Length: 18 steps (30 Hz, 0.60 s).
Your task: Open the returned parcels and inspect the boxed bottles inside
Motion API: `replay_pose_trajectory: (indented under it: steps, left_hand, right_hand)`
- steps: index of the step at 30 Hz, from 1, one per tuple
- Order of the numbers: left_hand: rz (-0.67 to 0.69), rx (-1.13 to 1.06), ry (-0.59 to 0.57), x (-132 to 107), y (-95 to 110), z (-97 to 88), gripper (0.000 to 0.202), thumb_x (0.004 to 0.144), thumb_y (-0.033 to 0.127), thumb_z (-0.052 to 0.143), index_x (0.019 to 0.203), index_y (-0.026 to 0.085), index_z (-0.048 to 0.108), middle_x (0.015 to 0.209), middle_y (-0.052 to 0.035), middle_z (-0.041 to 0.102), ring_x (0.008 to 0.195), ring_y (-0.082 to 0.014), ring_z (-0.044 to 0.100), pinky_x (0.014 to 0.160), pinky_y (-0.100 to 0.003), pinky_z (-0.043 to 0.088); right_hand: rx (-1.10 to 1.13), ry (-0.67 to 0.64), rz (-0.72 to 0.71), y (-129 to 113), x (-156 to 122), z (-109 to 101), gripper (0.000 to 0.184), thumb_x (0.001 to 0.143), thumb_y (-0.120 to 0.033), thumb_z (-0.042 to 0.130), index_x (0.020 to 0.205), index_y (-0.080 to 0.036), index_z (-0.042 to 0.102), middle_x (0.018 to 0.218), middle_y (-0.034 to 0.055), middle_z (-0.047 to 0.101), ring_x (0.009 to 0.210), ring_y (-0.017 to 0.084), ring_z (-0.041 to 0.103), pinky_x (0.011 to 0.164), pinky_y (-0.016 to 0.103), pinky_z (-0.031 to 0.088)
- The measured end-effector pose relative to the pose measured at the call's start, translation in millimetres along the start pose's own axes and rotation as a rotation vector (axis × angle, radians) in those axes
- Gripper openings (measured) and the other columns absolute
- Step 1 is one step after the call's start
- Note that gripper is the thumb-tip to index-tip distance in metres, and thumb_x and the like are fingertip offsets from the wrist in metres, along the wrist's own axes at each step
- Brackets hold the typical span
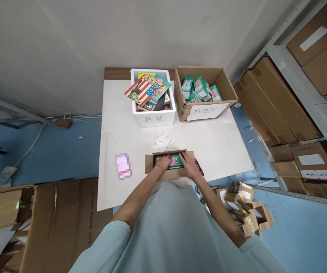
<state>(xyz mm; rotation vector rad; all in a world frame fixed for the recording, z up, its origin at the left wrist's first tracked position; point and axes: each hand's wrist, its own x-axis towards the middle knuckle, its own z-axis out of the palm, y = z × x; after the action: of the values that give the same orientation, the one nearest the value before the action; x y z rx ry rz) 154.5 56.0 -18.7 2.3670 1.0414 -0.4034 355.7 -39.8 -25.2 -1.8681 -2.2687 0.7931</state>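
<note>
- The left hand (163,162) and right hand (190,167), fingers curled, gripped a green flat packet (175,160) inside a small open brown cardboard box (151,163) at the white bench's (223,144) near edge.
- A brown carton's paper label (207,111) read "换货区".
- A floor carton (66,223) was printed "LIVING ROOM LIFE".

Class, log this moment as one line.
left hand: on green packet | right hand: on same packet | packet: inside small open box | box: on white table

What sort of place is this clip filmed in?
Likely a warehouse stockroom or sorting corner: metal shelving stacked with cardboard cartons, a white table carrying a labelled foam bin and labelled box of green packs, left hand and right hand inside an open carton.
</note>
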Motion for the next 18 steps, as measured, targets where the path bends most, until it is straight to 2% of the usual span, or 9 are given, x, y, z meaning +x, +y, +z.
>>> replay_pose_trajectory:
  steps: [4, 7, 10, 13, 15, 18]
  left_hand:
    - [-0.040, 0.009, 0.012, -17, 4, -17.0, 0.070, 0.078, 0.013, 0.088, 0.144, 0.012, 0.065, 0.146, -0.0285, 0.068, 0.138, -0.0419, 0.069, 0.114, -0.048, 0.058]
    - [-0.053, -0.009, 0.029, -34, 4, -31.6, 0.061, 0.079, 0.010, 0.083, 0.139, 0.011, 0.068, 0.140, -0.0273, 0.070, 0.131, -0.0426, 0.072, 0.107, -0.048, 0.061]
    - [-0.062, -0.046, 0.074, -55, 1, -49.6, 0.054, 0.081, 0.015, 0.079, 0.135, 0.010, 0.070, 0.136, -0.0258, 0.072, 0.123, -0.0428, 0.075, 0.100, -0.048, 0.062]
    - [-0.066, -0.109, 0.149, -78, -5, -69.4, 0.055, 0.082, 0.028, 0.079, 0.136, 0.015, 0.071, 0.133, -0.0193, 0.075, 0.117, -0.0402, 0.076, 0.096, -0.046, 0.062]
    - [-0.066, -0.277, 0.217, -91, -10, -80.7, 0.054, 0.080, 0.034, 0.080, 0.132, 0.019, 0.074, 0.124, -0.0133, 0.080, 0.113, -0.0384, 0.077, 0.096, -0.045, 0.062]
    - [-0.006, -0.776, 0.273, -101, -11, -90.6, 0.061, 0.077, 0.042, 0.085, 0.133, 0.020, 0.076, 0.121, -0.0094, 0.083, 0.115, -0.0356, 0.078, 0.100, -0.044, 0.063]
  right_hand:
    - [0.061, 0.005, 0.004, 3, 0, -5, 0.136, 0.073, -0.027, 0.102, 0.183, -0.019, 0.022, 0.185, 0.0248, 0.030, 0.174, 0.041, 0.026, 0.140, 0.058, 0.030]
    - [0.158, 0.043, 0.028, -1, -4, -13, 0.130, 0.076, -0.033, 0.102, 0.182, -0.019, 0.026, 0.183, 0.0241, 0.034, 0.173, 0.040, 0.030, 0.140, 0.059, 0.030]
    - [0.351, 0.209, 0.091, -9, -11, -17, 0.120, 0.084, -0.050, 0.096, 0.181, -0.025, 0.029, 0.181, 0.0208, 0.041, 0.170, 0.040, 0.036, 0.137, 0.063, 0.033]
    - [0.669, 0.422, 0.203, -18, -22, -17, 0.112, 0.089, -0.067, 0.086, 0.180, -0.026, 0.033, 0.174, 0.0202, 0.052, 0.162, 0.038, 0.050, 0.131, 0.064, 0.044]
    - [0.888, 0.454, 0.239, -25, -29, -18, 0.111, 0.089, -0.072, 0.084, 0.178, -0.025, 0.037, 0.164, 0.0218, 0.062, 0.151, 0.038, 0.062, 0.124, 0.062, 0.052]
    - [1.092, 0.372, 0.215, -39, -38, -24, 0.112, 0.084, -0.069, 0.090, 0.176, -0.026, 0.043, 0.153, 0.0205, 0.071, 0.140, 0.037, 0.071, 0.118, 0.061, 0.058]
